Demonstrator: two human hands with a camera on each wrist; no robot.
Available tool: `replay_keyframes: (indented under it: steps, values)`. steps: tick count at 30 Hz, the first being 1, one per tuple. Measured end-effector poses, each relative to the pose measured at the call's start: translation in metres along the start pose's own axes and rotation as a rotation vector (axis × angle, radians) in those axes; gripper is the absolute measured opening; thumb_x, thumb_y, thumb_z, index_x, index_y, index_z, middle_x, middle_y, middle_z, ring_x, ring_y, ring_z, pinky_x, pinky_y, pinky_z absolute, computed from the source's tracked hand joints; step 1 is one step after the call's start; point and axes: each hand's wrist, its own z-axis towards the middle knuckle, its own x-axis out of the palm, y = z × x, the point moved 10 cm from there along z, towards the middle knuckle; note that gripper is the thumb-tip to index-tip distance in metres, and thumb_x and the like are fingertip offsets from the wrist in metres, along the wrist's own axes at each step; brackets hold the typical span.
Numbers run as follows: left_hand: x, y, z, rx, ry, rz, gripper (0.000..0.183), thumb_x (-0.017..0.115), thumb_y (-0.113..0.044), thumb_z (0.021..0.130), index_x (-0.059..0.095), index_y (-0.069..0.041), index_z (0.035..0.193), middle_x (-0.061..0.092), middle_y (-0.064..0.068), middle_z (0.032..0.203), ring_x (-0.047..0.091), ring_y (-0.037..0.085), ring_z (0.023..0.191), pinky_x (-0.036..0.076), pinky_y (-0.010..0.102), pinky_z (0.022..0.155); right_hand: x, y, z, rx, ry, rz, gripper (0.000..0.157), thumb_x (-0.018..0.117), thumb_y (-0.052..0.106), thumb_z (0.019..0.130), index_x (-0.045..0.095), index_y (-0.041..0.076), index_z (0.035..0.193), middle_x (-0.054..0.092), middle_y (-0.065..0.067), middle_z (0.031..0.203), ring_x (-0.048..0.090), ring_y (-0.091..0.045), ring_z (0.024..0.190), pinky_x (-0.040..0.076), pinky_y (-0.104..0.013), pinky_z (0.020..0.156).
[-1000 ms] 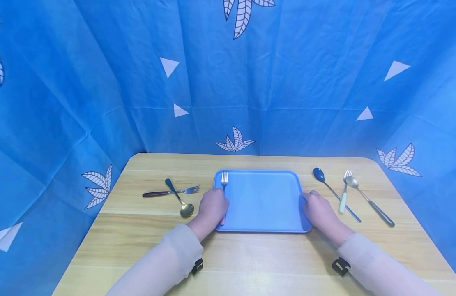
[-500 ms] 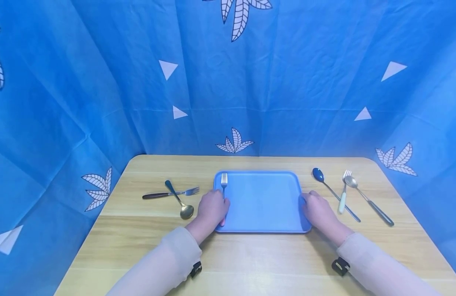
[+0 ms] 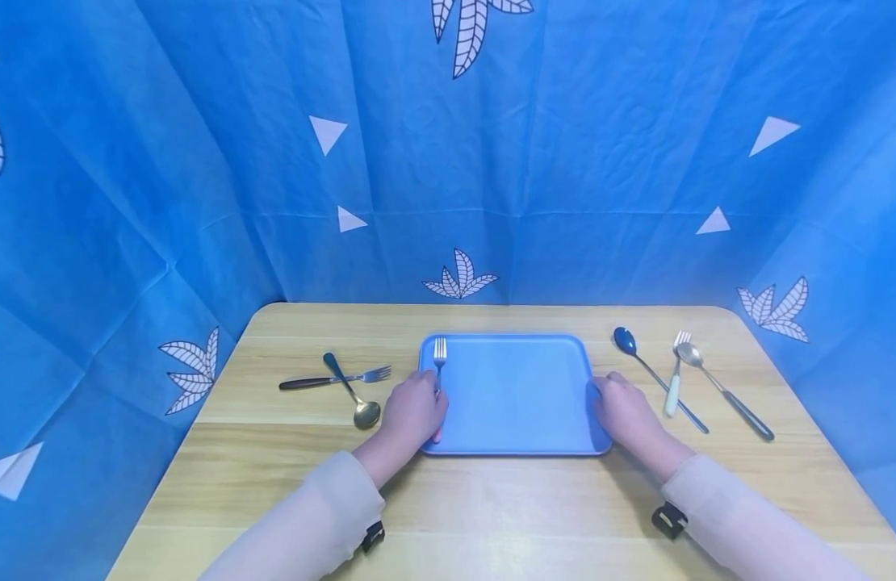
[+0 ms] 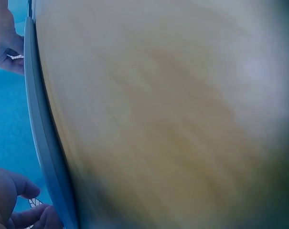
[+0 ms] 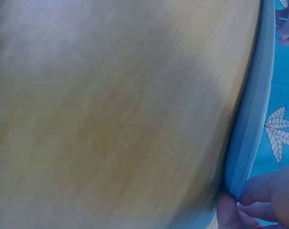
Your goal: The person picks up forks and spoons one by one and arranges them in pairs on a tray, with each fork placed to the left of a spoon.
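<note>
I see a flat, blue, rectangular tray (image 3: 521, 395) on a pale wooden table (image 3: 521, 508), its right rim pinched by my right hand (image 3: 625, 410). My left hand (image 3: 414, 407) sits at the left rim, thumb and fingertips apart, partly covering a pink-handled silver fork (image 3: 440, 353) inside. Other metal cutlery (image 3: 366, 415) lies on both sides.

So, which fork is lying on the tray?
The pink-handled fork, partly hidden by the left hand; the dark-handled fork and mint-handled fork lie on the table outside the tray.
</note>
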Motion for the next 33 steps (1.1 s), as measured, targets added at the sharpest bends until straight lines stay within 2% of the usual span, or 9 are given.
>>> replay_keyframes:
  steps: [3, 10, 14, 19, 23, 27, 33]
  values:
    - [-0.002, -0.001, -0.002, 0.031, -0.008, -0.002, 0.013, 0.064, -0.020, 0.091, 0.065, -0.008, 0.093, 0.055, 0.002, 0.080, 0.056, 0.019, 0.066, 0.050, 0.035, 0.058, 0.000, 0.000, 0.000, 0.002, -0.001, 0.001, 0.037, 0.065, -0.002, 0.088, 0.060, -0.014, 0.122, 0.061, -0.023, 0.094, 0.065, -0.038, 0.082, 0.057, -0.050, 0.075]
    - [-0.006, -0.006, -0.006, 0.130, 0.003, 0.008, 0.010, 0.064, -0.019, 0.091, 0.064, -0.010, 0.088, 0.054, -0.001, 0.077, 0.052, 0.015, 0.064, 0.046, 0.031, 0.054, -0.001, 0.000, 0.000, -0.003, -0.007, 0.003, 0.037, 0.065, -0.002, 0.087, 0.061, -0.014, 0.122, 0.061, -0.022, 0.092, 0.064, -0.036, 0.079, 0.057, -0.049, 0.073]
    - [-0.005, -0.007, -0.009, 0.179, 0.021, 0.026, 0.011, 0.065, -0.020, 0.093, 0.068, -0.010, 0.095, 0.058, -0.002, 0.082, 0.056, 0.014, 0.070, 0.050, 0.031, 0.060, -0.001, 0.001, 0.000, -0.017, -0.016, -0.010, 0.035, 0.064, -0.002, 0.087, 0.062, -0.014, 0.120, 0.060, -0.020, 0.088, 0.063, -0.034, 0.076, 0.057, -0.048, 0.070]
    - [-0.007, -0.007, -0.010, 0.204, 0.044, 0.026, 0.017, 0.066, -0.021, 0.094, 0.070, -0.010, 0.106, 0.064, -0.001, 0.091, 0.063, 0.016, 0.081, 0.055, 0.034, 0.072, 0.000, 0.001, 0.000, -0.021, -0.019, -0.015, 0.034, 0.064, -0.003, 0.087, 0.062, -0.014, 0.119, 0.058, -0.018, 0.087, 0.062, -0.032, 0.074, 0.057, -0.047, 0.069]
    - [-0.009, -0.006, -0.010, 0.238, 0.060, 0.016, 0.017, 0.067, -0.022, 0.094, 0.070, -0.011, 0.107, 0.063, -0.003, 0.091, 0.061, 0.015, 0.082, 0.053, 0.033, 0.073, -0.001, 0.000, 0.001, -0.018, -0.017, -0.018, 0.034, 0.063, -0.003, 0.087, 0.062, -0.013, 0.119, 0.058, -0.018, 0.086, 0.062, -0.032, 0.073, 0.056, -0.048, 0.069]
    - [-0.010, -0.001, -0.010, 0.249, 0.087, -0.009, 0.018, 0.067, -0.026, 0.095, 0.070, -0.014, 0.108, 0.063, -0.004, 0.097, 0.061, 0.013, 0.087, 0.053, 0.032, 0.078, -0.001, 0.000, 0.001, -0.017, -0.011, -0.021, 0.032, 0.063, -0.003, 0.088, 0.063, -0.013, 0.119, 0.058, -0.018, 0.086, 0.062, -0.032, 0.074, 0.056, -0.048, 0.070]
    - [-0.020, 0.010, -0.011, 0.260, 0.111, -0.023, 0.024, 0.067, -0.026, 0.094, 0.070, -0.015, 0.115, 0.067, -0.002, 0.110, 0.064, 0.016, 0.100, 0.054, 0.036, 0.087, 0.000, 0.001, 0.001, -0.017, -0.002, -0.025, 0.034, 0.063, -0.003, 0.088, 0.062, -0.014, 0.119, 0.060, -0.020, 0.088, 0.063, -0.033, 0.076, 0.057, -0.048, 0.071]
